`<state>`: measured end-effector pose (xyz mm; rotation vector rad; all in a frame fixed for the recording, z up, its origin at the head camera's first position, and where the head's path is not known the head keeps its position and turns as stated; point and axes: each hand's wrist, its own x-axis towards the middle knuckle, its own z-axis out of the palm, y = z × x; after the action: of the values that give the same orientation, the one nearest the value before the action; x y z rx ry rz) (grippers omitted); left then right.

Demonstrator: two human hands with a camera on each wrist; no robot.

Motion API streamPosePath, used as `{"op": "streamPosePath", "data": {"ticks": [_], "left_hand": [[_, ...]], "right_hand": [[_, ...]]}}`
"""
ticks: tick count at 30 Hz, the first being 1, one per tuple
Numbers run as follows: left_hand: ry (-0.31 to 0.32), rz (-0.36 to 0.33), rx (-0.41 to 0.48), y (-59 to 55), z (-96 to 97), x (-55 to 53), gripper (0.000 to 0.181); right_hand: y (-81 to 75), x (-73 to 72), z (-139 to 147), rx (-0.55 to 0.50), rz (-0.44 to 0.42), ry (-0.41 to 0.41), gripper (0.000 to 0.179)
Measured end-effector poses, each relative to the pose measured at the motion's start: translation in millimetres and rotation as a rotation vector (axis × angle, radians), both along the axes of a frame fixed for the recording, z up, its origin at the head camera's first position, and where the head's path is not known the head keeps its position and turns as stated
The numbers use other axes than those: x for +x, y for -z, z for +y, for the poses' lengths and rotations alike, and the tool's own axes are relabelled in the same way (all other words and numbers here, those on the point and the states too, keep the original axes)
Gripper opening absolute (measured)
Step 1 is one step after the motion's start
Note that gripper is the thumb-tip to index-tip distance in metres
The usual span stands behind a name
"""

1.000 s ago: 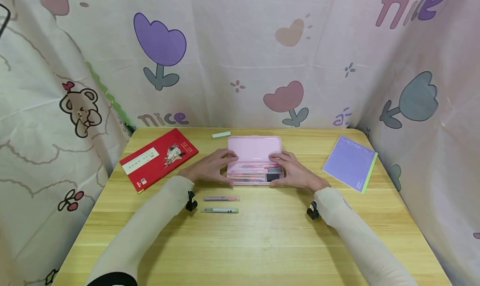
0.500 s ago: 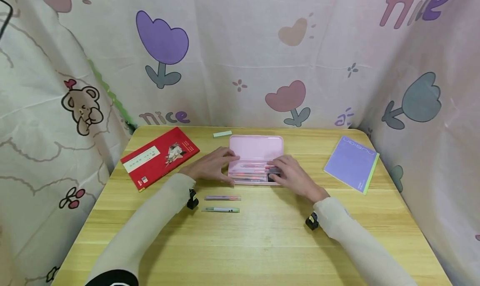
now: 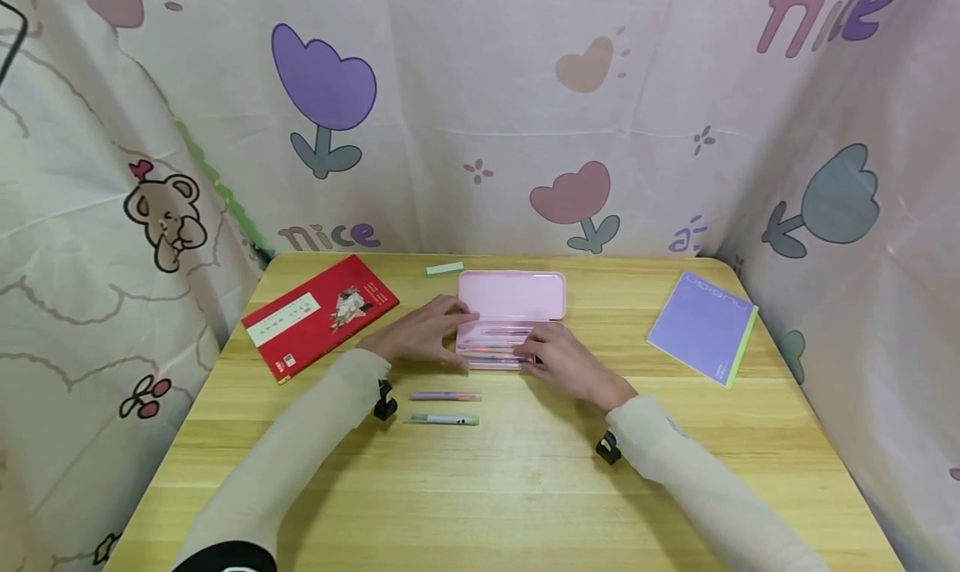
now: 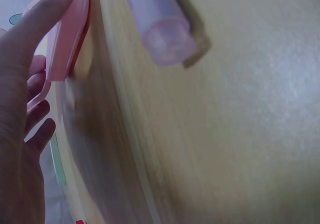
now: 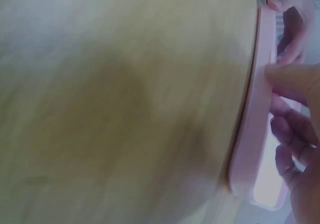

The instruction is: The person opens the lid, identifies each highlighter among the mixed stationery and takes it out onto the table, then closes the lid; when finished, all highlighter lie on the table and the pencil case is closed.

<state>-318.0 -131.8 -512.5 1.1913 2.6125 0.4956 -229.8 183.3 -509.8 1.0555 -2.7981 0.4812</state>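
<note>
A pink pencil case [image 3: 512, 295] lies with its lid raised at the back; several pens [image 3: 491, 355] fill its lower part. My left hand [image 3: 423, 334] holds the case's left end, thumb in front and fingers behind. In the left wrist view the thumb lies along the pink wall [image 4: 62, 54]. Over the right half of the case, my right hand [image 3: 570, 363] reaches in with bent fingers. The right wrist view has its thumb at the front rim [image 5: 265, 74] and fingers [image 5: 287, 129] behind; I cannot tell whether they pinch anything. That hand covers the dark block at the right end.
Two pens lie in front of the case, one purple and pink [image 3: 446, 396], one pale green and white [image 3: 442, 419]. A red booklet [image 3: 322, 318] is at left, a purple notebook [image 3: 701, 326] at right. A pale green strip [image 3: 445, 268] lies near the back edge.
My right hand has left the case's right end and moved left over its inside, covering the dark block. My left hand stays at the left end.
</note>
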Motion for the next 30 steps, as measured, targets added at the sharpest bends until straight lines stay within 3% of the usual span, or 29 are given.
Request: {"op": "streamPosePath", "data": {"ticks": [7,16,30], "left_hand": [[0.006,0.016,0.009,2.6,0.0,-0.3,0.105],[0.018,0.033,0.017,0.7,-0.7,1.4,0.103],[0.026,0.043,0.017,6.3,-2.6,-1.4,0.106]], "right_hand": [[-1.6,2.9,-7.5,0.011,0.026,0.009,0.024],[-5.4,7.0,-11.4,0.037,0.066,0.076,0.013],[-5.9,8.7,-17.6,-0.074,-0.075,0.128,0.015]]}}
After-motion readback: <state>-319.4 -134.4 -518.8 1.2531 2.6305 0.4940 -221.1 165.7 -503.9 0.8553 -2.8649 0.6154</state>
